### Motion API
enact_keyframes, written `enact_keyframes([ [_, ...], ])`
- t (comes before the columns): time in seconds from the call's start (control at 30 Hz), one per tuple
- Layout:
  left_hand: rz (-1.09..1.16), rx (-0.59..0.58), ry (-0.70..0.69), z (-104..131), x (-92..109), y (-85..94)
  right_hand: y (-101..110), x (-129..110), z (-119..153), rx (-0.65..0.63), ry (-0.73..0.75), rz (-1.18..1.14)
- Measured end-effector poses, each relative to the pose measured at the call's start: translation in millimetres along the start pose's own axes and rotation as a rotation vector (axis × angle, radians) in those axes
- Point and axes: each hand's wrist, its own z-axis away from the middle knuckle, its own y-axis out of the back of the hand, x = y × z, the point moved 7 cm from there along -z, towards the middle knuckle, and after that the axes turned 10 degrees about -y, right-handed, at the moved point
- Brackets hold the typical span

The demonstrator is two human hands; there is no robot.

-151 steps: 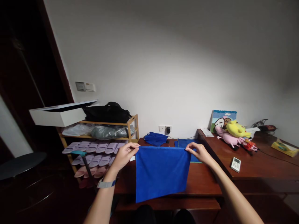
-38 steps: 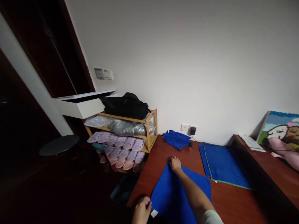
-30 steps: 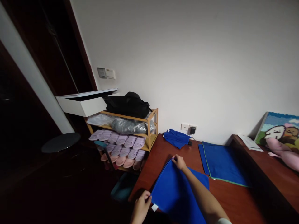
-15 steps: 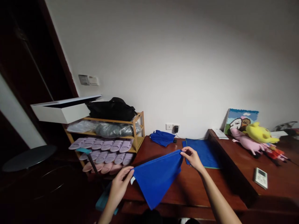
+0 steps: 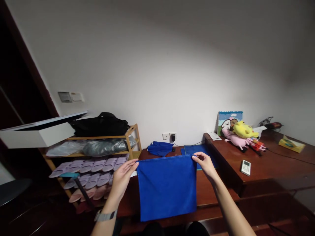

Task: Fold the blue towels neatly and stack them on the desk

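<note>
A: Pinched what w/ L hand (image 5: 124, 177)?
B: Pinched top L corner of blue cloth (image 5: 168, 190) btwn thumb + fingertips. Wore grey wristband (image 5: 105, 216) on same arm.
A: And w/ R hand (image 5: 205, 165)?
B: Pinched top R corner likewise, w/ thumb + fingers pressed together on hem.
A: Held where?
B: Held up btwn both hands, approx. flat, w/ top hem taut + near level, in front of lower table (image 5: 209, 188) in head view. Couldn't tell re contact at bottom edge. Saw white tag (image 5: 133, 174) at L edge, just below L fingers.
A: Logged what behind?
B: Saw crumpled cloth (image 5: 159, 148) at back of table, near wall outlet (image 5: 166, 135) w/ black adapter (image 5: 173, 137). Saw green-edged cloth (image 5: 197, 149) lying flat further R, partly hidden by R hand.
A: Noted at sides?
B: Noted wooden rack (image 5: 128, 147) on L, w/ purple slippers (image 5: 82, 166) below + black bag (image 5: 100, 125) on top. Noted remote (image 5: 245, 167), yellow plush (image 5: 243, 130) + pink plush (image 5: 235, 141) on higher desk (image 5: 268, 164), R side.
</note>
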Motion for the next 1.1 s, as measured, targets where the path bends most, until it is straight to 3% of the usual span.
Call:
enact_keyframes([
  [0.27,0.116,-0.120,0.065,-3,10,-22.7,26,-8,14,0.047,-0.034,-0.106],
  [0.47,0.163,-0.069,0.004,-12,13,-35.9,28,-12,15,0.103,-0.005,-0.101],
  [0.6,0.146,-0.003,-0.048,-20,9,-37.4,28,-15,18,0.161,0.062,-0.049],
  [0.73,0.147,0.034,-0.015,-21,-8,-37.0,29,-3,18,0.176,0.032,-0.031],
  [0.9,0.110,-0.002,-0.008,-16,-24,-37.7,33,15,18,0.185,-0.021,-0.017],
  [1.1,0.121,-0.018,0.003,-12,-18,-35.0,38,10,27,0.188,-0.016,0.039],
])
